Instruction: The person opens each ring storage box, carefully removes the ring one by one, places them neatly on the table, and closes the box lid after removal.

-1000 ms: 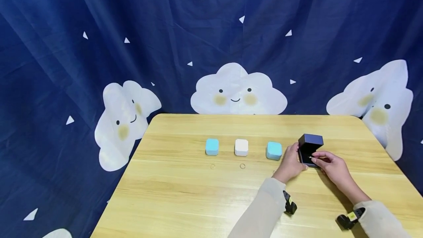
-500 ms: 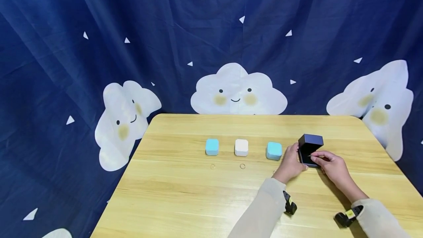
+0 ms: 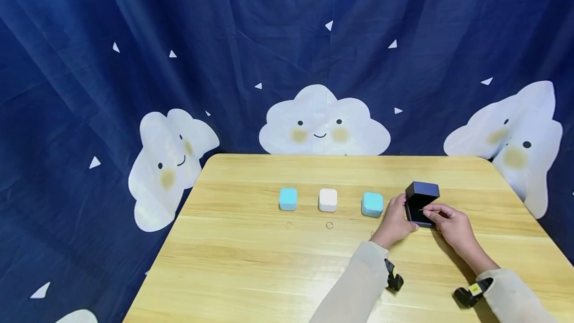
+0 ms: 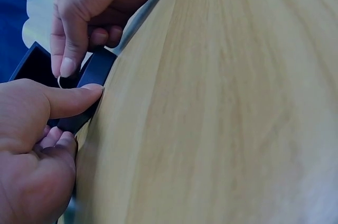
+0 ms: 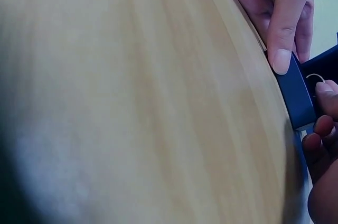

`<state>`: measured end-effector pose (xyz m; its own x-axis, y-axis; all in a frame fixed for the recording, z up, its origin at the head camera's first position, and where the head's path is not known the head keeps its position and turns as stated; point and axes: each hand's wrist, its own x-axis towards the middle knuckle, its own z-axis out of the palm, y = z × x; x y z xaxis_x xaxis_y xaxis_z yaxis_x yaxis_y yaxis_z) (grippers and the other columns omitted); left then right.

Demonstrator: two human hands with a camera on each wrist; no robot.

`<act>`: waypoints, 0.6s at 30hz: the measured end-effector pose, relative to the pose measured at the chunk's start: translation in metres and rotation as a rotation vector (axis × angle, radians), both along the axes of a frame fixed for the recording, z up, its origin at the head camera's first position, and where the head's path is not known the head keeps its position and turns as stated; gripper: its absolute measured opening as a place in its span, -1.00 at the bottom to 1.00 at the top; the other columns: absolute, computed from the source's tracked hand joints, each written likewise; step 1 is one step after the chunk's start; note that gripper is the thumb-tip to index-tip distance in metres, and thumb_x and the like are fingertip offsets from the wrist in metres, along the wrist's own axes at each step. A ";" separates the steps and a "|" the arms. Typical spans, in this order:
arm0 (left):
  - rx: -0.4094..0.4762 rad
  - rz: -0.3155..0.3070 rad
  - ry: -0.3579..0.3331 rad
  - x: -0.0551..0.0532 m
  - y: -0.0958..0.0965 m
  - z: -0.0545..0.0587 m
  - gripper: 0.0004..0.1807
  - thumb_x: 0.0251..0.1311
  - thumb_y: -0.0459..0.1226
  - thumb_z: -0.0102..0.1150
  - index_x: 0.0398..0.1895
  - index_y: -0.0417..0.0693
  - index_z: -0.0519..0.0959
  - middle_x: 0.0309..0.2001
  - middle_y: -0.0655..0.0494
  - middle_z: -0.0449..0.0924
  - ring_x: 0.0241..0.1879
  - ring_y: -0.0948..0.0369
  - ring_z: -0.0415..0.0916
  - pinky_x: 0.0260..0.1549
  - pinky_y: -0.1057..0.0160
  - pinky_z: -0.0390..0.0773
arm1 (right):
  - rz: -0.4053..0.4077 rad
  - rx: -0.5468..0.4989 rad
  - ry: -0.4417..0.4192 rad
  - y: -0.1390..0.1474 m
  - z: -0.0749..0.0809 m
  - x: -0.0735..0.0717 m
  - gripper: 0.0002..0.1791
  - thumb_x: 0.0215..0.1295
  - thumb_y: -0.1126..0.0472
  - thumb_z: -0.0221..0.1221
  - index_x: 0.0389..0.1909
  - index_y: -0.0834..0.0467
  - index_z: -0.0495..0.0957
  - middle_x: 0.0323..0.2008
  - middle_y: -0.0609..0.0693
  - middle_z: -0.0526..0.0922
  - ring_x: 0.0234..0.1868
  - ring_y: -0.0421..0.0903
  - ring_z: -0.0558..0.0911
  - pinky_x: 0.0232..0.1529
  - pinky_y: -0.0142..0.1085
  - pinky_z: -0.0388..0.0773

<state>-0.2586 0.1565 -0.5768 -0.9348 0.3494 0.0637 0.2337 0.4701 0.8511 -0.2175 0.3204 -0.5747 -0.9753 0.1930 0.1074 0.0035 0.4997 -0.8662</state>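
Note:
A dark navy ring box [image 3: 423, 190] stands with its lid raised at the right of the table. My left hand [image 3: 394, 224] grips its left side, the thumb [image 5: 282, 61] lying on the front wall of the base. Between the thumb and index finger of my right hand [image 3: 456, 231] is a thin ring [image 5: 316, 76], pinched inside the opened box. Part of the ring is hidden by those fingertips and the dark interior, so I cannot tell whether it touches the lining.
Left of the ring box stand a blue box [image 3: 372, 204], a white box [image 3: 328, 200] and another blue box [image 3: 288, 199] in a row. Thin rings lie on the wooden table [image 3: 251, 263], one ring [image 3: 329, 225] before the white box. A patterned curtain [image 3: 287, 54] hangs behind.
The right hand has shifted very slightly while keeping the ring pinched in the box, and its wrist has moved a little left. The left hand and the box stay in place.

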 end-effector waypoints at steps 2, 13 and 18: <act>0.003 0.001 0.003 0.000 0.000 0.000 -0.06 -0.10 -0.41 0.57 0.43 0.02 0.33 0.27 0.17 0.43 0.21 0.37 0.39 0.22 0.42 0.40 | -0.006 -0.021 -0.009 0.000 0.001 0.000 -0.63 0.44 0.05 0.21 -0.07 0.33 0.62 -0.62 -0.22 0.48 -0.65 -0.24 0.39 -0.65 -0.32 0.37; -0.002 -0.003 0.007 0.002 -0.001 0.001 -0.06 -0.10 -0.41 0.57 0.42 0.03 0.34 0.27 0.16 0.43 0.20 0.36 0.40 0.21 0.41 0.41 | 0.011 -0.142 -0.022 -0.001 0.008 0.010 -0.71 0.42 0.10 0.23 -0.10 0.26 0.67 -0.61 -0.19 0.51 -0.61 -0.24 0.43 -0.59 -0.35 0.42; 0.006 0.001 -0.001 0.002 0.000 0.003 -0.05 -0.10 -0.43 0.56 0.43 0.06 0.34 0.26 0.18 0.43 0.19 0.36 0.41 0.20 0.40 0.42 | 0.039 -0.213 -0.025 -0.001 0.009 0.021 -0.81 0.41 0.17 0.24 -0.15 0.21 0.68 -0.60 -0.19 0.53 -0.61 -0.27 0.44 -0.62 -0.36 0.41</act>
<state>-0.2565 0.1563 -0.5741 -0.9354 0.3477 0.0643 0.2318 0.4657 0.8541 -0.1965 0.3196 -0.5656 -0.9843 0.1710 0.0438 0.0108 0.3057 -0.9521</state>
